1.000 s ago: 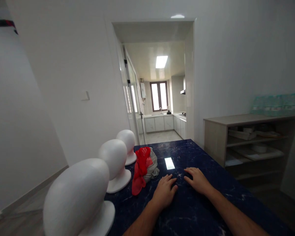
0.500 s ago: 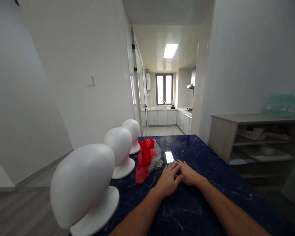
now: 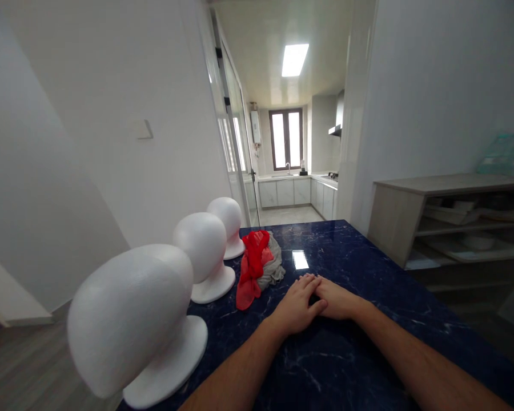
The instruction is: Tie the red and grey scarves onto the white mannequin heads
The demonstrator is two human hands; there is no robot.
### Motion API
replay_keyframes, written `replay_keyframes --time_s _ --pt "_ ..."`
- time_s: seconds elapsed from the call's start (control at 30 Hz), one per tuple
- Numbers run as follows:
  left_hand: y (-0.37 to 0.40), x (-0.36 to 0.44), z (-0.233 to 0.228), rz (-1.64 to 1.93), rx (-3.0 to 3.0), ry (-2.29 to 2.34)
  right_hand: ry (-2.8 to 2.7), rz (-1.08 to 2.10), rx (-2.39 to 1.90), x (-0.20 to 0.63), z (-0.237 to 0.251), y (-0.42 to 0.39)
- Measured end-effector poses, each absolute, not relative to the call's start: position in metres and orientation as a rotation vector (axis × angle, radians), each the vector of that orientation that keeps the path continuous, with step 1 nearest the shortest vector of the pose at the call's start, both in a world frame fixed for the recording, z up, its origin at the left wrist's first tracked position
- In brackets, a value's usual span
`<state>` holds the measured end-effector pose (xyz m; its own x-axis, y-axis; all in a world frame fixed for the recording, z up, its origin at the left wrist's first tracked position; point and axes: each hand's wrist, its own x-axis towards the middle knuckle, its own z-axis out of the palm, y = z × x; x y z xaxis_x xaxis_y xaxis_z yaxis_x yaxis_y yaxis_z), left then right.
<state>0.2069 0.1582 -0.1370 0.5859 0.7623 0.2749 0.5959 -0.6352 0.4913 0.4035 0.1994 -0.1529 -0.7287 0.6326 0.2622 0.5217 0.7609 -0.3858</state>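
Dark blue marbled stone makes up the desk (image 3: 368,297), which fills the lower middle and lower right of the frame, and both bare hands lie flat on it just below the centre. The left hand (image 3: 297,305) rests palm down with its fingers (image 3: 305,283) stretched out and lying close together, holding nothing. The right hand (image 3: 336,299) also lies palm down beside it, its fingers extended and loosely together, empty as well. The two hands touch: the left hand's thumb and fingertips overlap the right hand's fingers, so that the hands meet in a shallow point aimed toward the far end of the desk. Both forearms run in from the bottom edge of the frame. Just left of the hands, near but not touching them, lies a crumpled red cloth (image 3: 251,268), bunched against a grey cloth (image 3: 276,265) that sits on its right side. Further left, along the desk's left edge, three white foam heads stand in a row: the near foam head (image 3: 132,317) in the lower left, the middle foam head (image 3: 201,251) behind it, and the far foam head (image 3: 228,221) just beside the cloths. A bright reflection of the ceiling light (image 3: 300,260) sits on the desk just beyond the fingertips.
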Motion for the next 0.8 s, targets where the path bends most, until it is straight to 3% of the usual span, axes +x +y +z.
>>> replay_keyframes --time_s 0.8 --pt "0.1583 0.2080 -0.1371 0.696 2.468 1.132 -2.538 0.387 -0.889 0.4016 -0.1523 0.1976"
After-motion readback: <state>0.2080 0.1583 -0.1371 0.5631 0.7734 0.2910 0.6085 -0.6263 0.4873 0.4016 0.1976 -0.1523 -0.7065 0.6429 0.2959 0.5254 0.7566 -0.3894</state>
